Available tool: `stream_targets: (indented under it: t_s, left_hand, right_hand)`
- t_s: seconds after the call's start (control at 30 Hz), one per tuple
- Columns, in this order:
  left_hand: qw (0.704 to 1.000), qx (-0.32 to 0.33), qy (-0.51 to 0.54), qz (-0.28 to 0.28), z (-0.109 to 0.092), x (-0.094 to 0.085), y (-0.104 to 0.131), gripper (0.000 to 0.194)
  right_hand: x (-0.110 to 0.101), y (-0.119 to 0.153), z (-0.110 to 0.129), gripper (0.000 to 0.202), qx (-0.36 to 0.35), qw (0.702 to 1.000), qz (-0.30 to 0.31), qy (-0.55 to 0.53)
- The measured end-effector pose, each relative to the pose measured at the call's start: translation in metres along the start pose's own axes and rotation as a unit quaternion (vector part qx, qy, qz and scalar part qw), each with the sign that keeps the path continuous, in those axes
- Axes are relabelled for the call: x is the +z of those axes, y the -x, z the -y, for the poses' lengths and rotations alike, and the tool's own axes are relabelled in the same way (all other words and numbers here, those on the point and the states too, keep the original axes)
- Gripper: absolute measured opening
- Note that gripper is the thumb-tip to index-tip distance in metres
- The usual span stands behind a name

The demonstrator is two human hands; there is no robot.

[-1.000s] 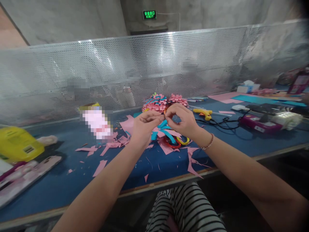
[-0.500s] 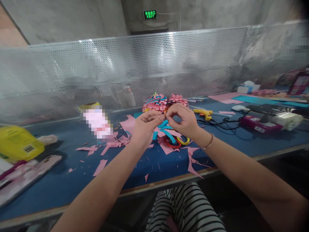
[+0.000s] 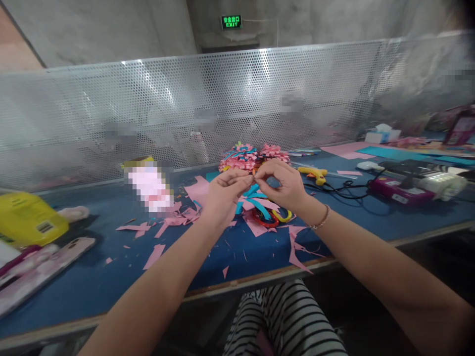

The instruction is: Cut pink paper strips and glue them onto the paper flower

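Note:
My left hand [image 3: 226, 194] and my right hand [image 3: 284, 184] meet above the middle of the table, each closed in a pinch. Their fingertips come together on something too small and hidden to make out. A bit of orange shows right by the fingertips, but whether it is held I cannot tell. Below and partly behind the hands lie blue paper strips [image 3: 262, 210] and pink ones. Scissors with a red handle loop [image 3: 265, 225] and a yellow handle loop [image 3: 285, 216] lie partly under them. Just beyond are two pink layered paper flowers, one with blue [image 3: 237, 157], the other [image 3: 275, 151] partly covered by my right hand.
Pink paper scraps [image 3: 181, 215] litter the blue table [image 3: 122, 291]. A yellow glue gun [image 3: 313, 174] with a black cord lies right, near a purple boxed device [image 3: 401, 190]. At left are a yellow packet [image 3: 27, 220] and a phone [image 3: 70, 252]. A perforated metal screen [image 3: 178, 113] stands behind.

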State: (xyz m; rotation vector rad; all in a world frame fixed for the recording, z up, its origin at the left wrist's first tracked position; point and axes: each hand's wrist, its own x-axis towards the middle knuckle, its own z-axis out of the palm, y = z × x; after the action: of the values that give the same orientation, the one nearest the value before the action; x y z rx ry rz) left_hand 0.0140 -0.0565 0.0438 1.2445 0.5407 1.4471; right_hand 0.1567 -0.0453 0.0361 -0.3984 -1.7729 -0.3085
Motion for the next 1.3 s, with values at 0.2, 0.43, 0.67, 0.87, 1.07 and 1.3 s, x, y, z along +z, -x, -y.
stream_targets:
  t_s: [0.2,0.43,0.67,0.87,1.07,1.3]
  left_hand:
    - [0.999,0.016,-0.046,-0.018,0.0011,-0.002,-0.0008,0.013]
    - [0.997,0.013,-0.068,-0.027,0.006,-0.0066,-0.0033,0.015]
    - [0.997,0.009,-0.071,-0.037,0.005,-0.0052,-0.0035,0.017]
    - [0.997,0.011,-0.07,-0.033,0.0054,-0.0062,-0.0043,0.017]
    - [0.998,0.005,-0.048,-0.026,0.0049,-0.0049,-0.004,0.016]
    - [0.999,-0.013,-0.014,-0.034,0.0038,-0.0029,-0.004,0.012]
  right_hand:
    - [-0.0003,0.001,-0.0033,0.011,-0.035,0.999,0.023,0.024]
    - [0.0022,0.0019,-0.0058,0.013,-0.058,0.996,0.044,0.054]
    - [0.0035,0.003,-0.0067,0.013,-0.046,0.996,0.049,0.051]
    - [0.0049,0.0034,-0.0075,0.012,-0.045,0.997,0.034,0.043]
    - [0.0053,0.0033,-0.0063,0.012,-0.028,0.999,0.021,0.033]
    - [0.0055,0.0037,-0.0075,0.012,-0.022,0.999,0.016,0.034]
